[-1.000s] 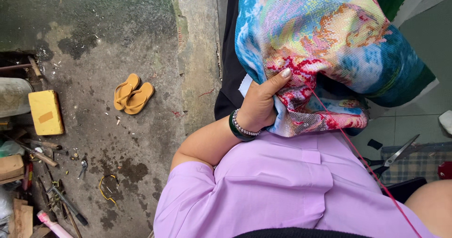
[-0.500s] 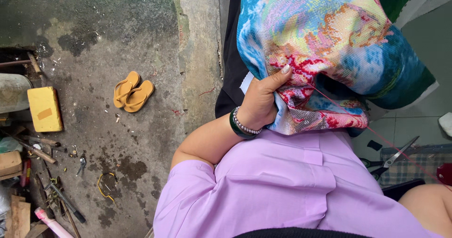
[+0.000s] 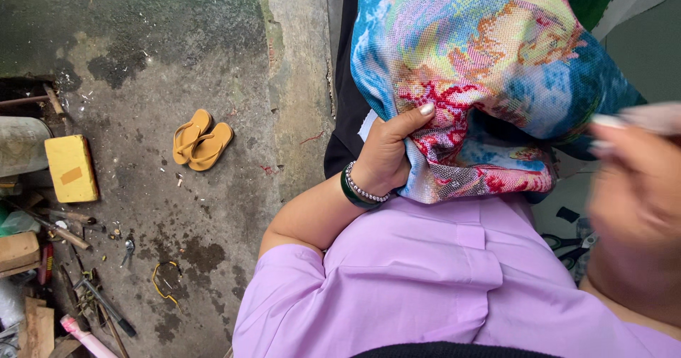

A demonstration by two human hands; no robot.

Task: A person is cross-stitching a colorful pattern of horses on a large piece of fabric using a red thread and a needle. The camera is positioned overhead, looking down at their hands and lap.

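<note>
Head view is looking down on a person in a lilac shirt who is sitting above a stained concrete floor. The left hand is gripping a bunched fold of colourful stitched cloth, thumb pressing on top and fingers tucked under, so its grip is closed on the cloth, which is hanging in front of the chest, just above the lap. The right hand is sitting close to the lens and blurring badly; two fingers seem to be pinching together near the top, but I cannot tell whether they are holding anything. Scissors are lying low at the right, partly hidden by that hand. Yellow sandals, a yellow block and scattered tools are lying on the floor, well apart from the hands.

As a judgement: the cloth is bunching thickly under the left thumb, so it could slip or twist if that hold loosens. With the right hand working so near, any thread could snag on the folds or on the bracelets.
</note>
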